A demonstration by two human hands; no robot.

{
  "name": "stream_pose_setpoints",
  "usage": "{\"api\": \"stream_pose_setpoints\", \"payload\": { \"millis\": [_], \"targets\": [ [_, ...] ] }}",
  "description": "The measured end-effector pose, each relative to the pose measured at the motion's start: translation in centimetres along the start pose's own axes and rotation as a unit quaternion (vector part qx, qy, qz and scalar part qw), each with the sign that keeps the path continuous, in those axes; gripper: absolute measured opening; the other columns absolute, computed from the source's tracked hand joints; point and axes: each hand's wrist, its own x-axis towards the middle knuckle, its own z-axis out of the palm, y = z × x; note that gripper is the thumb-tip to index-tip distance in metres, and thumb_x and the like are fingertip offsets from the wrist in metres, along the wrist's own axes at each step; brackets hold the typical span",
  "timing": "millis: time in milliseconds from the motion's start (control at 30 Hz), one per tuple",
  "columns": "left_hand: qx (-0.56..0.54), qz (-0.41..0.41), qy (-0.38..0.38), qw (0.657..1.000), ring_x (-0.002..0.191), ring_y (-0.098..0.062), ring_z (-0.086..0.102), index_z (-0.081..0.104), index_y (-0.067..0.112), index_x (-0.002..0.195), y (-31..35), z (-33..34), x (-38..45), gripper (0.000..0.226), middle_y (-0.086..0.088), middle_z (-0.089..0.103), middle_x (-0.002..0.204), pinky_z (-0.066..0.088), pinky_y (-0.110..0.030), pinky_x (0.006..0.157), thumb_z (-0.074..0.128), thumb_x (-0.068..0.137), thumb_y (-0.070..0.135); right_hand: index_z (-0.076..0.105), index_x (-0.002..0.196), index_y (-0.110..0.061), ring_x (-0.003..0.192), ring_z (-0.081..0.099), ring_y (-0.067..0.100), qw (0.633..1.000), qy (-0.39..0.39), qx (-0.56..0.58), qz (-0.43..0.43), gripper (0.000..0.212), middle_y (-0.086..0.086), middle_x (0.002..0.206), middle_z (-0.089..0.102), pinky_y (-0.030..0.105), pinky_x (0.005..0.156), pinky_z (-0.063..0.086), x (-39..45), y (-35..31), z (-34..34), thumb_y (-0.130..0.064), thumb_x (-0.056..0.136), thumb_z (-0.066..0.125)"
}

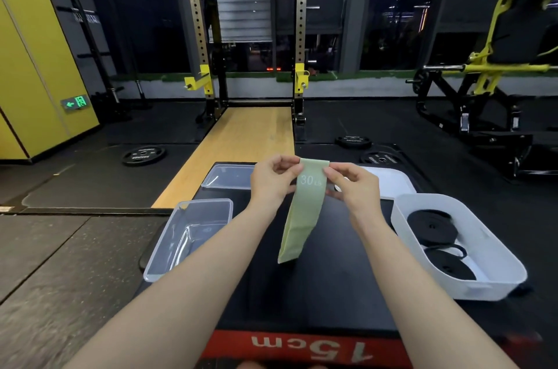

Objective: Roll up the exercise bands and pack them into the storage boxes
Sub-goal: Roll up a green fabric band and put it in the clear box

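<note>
A pale green exercise band (303, 211) marked "30 LB" hangs flat above a black padded platform (317, 293). My left hand (273, 180) pinches its top left corner and my right hand (353, 184) pinches its top right corner. The band's lower end dangles just above the platform. A clear empty storage box (169, 260) sits at the platform's left. A white bin (498, 260) at the right holds black rolled bands (430, 225).
A clear lid (217, 183) lies behind the left box and a white lid (392, 180) behind my right hand. Weight plates (143, 155) lie on the dark gym floor. A squat rack (250, 36) stands beyond a wooden strip.
</note>
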Motion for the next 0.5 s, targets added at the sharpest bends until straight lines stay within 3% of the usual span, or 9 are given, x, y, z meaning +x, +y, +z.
{"api": "stream_pose_setpoints", "payload": {
  "millis": [233, 367, 500],
  "targets": [
    [0.000, 0.006, -0.003, 1.000, 0.079, -0.011, 0.062, 0.063, 0.012, 0.086, 1.9, 0.8, -2.7, 0.008, -0.002, 0.060, 0.082, 0.058, -0.021, 0.059, 0.064, 0.086, 0.005, 0.068, 0.086, -0.009, 0.068, 0.069, 0.009, 1.000, -0.016, -0.011, 0.008, 0.003, 0.004, 0.079, 0.070, 0.027, 0.061, 0.058, -2.5, -2.7, -1.7, -0.006, 0.084, 0.068],
    [0.023, -0.035, 0.022, 0.999, 0.093, -0.020, 0.065, 0.065, 0.018, 0.084, 0.3, 1.1, -2.7, 0.009, -0.003, 0.064, 0.087, 0.059, -0.031, 0.067, 0.066, 0.085, 0.009, 0.068, 0.081, -0.012, 0.066, 0.068, 0.011, 0.999, -0.012, -0.032, 0.042, 0.007, 0.004, 0.076, 0.069, 0.027, 0.059, 0.058, -2.4, -1.7, -2.2, -0.005, 0.083, 0.070],
    [0.028, -0.093, 0.053, 0.994, 0.094, -0.020, 0.066, 0.067, 0.016, 0.087, -2.9, 1.6, -1.5, 0.009, -0.003, 0.066, 0.089, 0.059, -0.034, 0.069, 0.066, 0.085, 0.008, 0.067, 0.081, -0.011, 0.071, 0.069, 0.018, 0.995, 0.003, -0.061, 0.084, 0.007, 0.006, 0.079, 0.070, 0.027, 0.056, 0.056, -1.0, 1.6, -2.5, -0.005, 0.083, 0.069]
  ]
}}
